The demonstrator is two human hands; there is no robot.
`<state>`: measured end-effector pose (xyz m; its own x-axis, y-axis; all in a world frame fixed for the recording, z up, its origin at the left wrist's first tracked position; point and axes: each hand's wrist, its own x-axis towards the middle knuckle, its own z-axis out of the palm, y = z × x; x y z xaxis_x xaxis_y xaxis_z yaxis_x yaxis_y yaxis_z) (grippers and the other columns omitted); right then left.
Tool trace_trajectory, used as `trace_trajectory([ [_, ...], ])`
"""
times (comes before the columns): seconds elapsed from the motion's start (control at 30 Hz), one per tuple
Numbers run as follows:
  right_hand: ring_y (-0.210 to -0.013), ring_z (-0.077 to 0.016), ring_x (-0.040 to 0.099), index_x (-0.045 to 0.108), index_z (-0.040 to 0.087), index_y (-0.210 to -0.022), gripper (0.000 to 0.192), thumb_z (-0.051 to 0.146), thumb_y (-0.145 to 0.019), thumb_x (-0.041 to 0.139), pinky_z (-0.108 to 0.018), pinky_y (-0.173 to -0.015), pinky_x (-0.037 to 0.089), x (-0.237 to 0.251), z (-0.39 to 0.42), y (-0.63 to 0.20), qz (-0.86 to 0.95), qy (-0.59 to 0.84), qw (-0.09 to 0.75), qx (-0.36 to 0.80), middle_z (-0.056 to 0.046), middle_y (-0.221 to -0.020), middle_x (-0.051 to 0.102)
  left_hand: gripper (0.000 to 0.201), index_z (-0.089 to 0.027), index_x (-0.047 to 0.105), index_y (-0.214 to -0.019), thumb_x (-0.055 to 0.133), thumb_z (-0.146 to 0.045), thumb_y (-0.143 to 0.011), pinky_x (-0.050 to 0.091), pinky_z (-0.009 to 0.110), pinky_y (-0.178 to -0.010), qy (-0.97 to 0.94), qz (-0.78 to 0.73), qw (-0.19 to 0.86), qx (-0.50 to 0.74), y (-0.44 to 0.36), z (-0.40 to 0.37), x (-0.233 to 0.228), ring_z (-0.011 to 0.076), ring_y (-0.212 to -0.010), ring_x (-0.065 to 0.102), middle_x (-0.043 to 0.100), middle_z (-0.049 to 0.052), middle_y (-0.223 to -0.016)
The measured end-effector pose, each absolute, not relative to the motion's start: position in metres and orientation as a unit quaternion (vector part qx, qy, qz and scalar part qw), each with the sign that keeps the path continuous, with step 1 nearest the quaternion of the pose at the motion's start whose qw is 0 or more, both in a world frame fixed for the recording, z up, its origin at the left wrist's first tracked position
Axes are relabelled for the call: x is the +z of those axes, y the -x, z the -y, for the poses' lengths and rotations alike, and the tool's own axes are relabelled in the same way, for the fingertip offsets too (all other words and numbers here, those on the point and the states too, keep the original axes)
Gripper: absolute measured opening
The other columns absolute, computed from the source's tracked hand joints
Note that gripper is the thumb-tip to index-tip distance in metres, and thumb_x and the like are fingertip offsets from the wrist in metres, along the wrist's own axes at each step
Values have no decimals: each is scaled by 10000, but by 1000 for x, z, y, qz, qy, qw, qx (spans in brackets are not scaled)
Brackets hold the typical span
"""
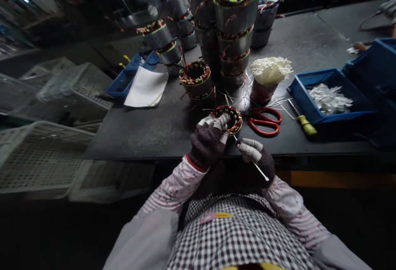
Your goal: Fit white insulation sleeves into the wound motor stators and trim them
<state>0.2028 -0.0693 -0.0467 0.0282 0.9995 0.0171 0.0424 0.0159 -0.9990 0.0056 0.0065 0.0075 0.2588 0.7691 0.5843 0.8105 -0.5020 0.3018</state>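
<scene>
Just below the frame's centre, the left hand's grip holds the rim of a wound ring on the bench; the right hand pinches a cotton-tipped stick. The apron tag, bottom centre, is illegible. Right of centre, a dark cup holds similar sticks; farther right, a blue bin holds white pieces.

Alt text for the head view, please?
A gloved left hand reaches into a wire-wound ring on a dark table, while the gloved right hand holds a white stick pointing toward the ring. To the right lie red scissors and a screwdriver, near a cup of white sticks and a blue bin; more wire-wound rings stand stacked behind.
</scene>
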Motion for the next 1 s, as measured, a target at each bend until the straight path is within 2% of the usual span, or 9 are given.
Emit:
trace_trajectory([
  [0.13,-912,-243,773,837,245,-1150,325,481,-933,783,-395,-751,669,-49,61,-194,521,518,523,433,-111,-1212,804,348,-184,735,-1315,691,-212,-971,674,417,-983,747,548,-112,-361,-7,-12,14,256,-1034,801,839,88,-1100],
  [0.2,-904,-245,785,826,223,-1115,302,477,-985,726,-371,-730,675,-49,55,-190,524,531,542,387,-121,-1103,816,366,-193,725,-1327,696,-187,-962,687,376,-948,726,549,-179,-374,-8,-15,15,230,-988,809,844,68,-1073],
  [0.27,-882,-242,789,826,220,-1093,264,436,-1018,694,-361,-749,675,-48,50,-190,552,541,538,338,-118,-1013,814,371,-198,717,-1332,698,-179,-962,691,366,-946,712,548,-204,-390,-9,-16,13,216,-965,811,844,58,-1072],
  [0.4,-986,-260,797,835,260,-1082,145,286,-989,728,-375,-912,658,-40,45,-193,624,534,510,254,-107,-1082,812,285,-179,729,-1269,700,-230,-990,687,403,-971,703,566,-158,-401,-11,-11,3,239,-1011,806,832,90,-1078],
  [0.47,-1002,-268,803,835,254,-1071,149,275,-981,718,-385,-934,659,-36,43,-192,639,520,503,259,-114,-1110,816,229,-171,737,-1219,681,-266,-1018,680,422,-994,701,573,-134,-402,-13,-7,-3,256,-1073,798,822,116,-1110],
  [0.57,-994,-289,807,839,237,-1067,219,398,-956,740,-417,-895,681,-36,38,-186,585,533,501,350,-118,-1093,827,216,-177,730,-1217,650,-286,-1048,687,402,-972,694,578,-138,-407,-14,-5,-8,242,-1065,800,820,113,-1094],
  [0.7,-818,-262,809,829,211,-1103,424,586,-995,662,-374,-688,676,-41,36,-182,493,561,477,464,-98,-934,837,231,-181,733,-1231,645,-296,-1052,688,404,-965,689,574,-139,-419,-15,-5,-10,236,-1027,804,823,106,-1093],
  [0.83,-808,-237,800,820,223,-1106,448,630,-960,703,-337,-679,655,-44,37,-188,480,563,473,479,-77,-905,835,244,-166,741,-1229,641,-286,-1041,656,466,-1057,705,566,-107,-414,-16,-4,-11,271,-1125,786,819,121,-1127],
  [1.0,-811,-269,785,835,227,-1052,454,650,-923,739,-368,-695,643,-46,29,-190,506,574,466,445,-74,-793,804,247,-164,740,-1236,640,-263,-1033,634,477,-1096,716,559,-61,-413,-16,-4,-13,286,-1192,763,816,131,-1129],
])
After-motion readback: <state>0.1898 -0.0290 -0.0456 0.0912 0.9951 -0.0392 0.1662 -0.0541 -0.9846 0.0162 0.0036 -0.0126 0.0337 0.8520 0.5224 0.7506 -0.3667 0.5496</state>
